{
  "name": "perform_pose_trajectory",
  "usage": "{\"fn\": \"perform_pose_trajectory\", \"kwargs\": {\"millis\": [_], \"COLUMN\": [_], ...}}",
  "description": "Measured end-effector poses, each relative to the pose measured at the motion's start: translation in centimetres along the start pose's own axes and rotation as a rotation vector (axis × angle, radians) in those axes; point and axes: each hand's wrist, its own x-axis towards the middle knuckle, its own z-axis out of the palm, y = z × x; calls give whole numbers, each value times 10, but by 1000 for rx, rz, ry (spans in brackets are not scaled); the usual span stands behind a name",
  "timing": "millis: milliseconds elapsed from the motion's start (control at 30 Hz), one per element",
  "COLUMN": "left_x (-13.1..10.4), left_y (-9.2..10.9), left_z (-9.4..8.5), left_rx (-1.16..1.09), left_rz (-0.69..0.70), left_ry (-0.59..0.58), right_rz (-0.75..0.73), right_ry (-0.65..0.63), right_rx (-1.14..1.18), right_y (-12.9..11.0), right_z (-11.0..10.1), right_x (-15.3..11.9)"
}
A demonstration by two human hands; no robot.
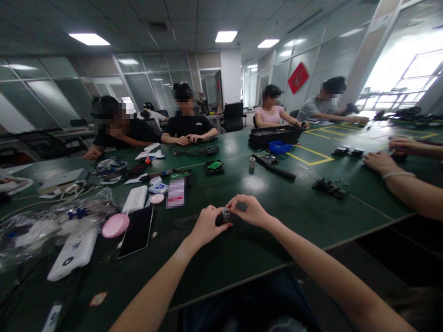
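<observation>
A small metal cylinder [226, 216] stands upright on the green table [277, 240], near its front edge. My left hand [207, 224] is closed round the cylinder's left and lower side, thumb and fingers on it. From the right, my right hand [249, 210] reaches to the cylinder's top, its thumb and index finger pinched together there; anything between those fingertips is too small to make out. Farther back stands a second metal cylinder [252, 164], touched by neither hand.
Left lie a black phone [137, 232], pink round case [115, 225], white power banks and plastic bags. Behind are circuit boards [214, 167], a blue tray [279, 147] and a black case [275, 136]. Several people sit around; another person's hands [380, 163] rest at right.
</observation>
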Motion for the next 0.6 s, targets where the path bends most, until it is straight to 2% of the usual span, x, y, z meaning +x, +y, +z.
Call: {"fn": "perform_pose_trajectory", "kwargs": {"millis": [267,600], "left_x": [0,0], "left_y": [-2,-3], "left_z": [2,3], "left_rx": [26,32], "left_rz": [10,-1], "left_ry": [4,2], "right_rz": [4,32], "right_ry": [-1,-15], "right_rx": [46,-4], "right_y": [-4,-3], "right_z": [2,3], "right_x": [0,0]}}
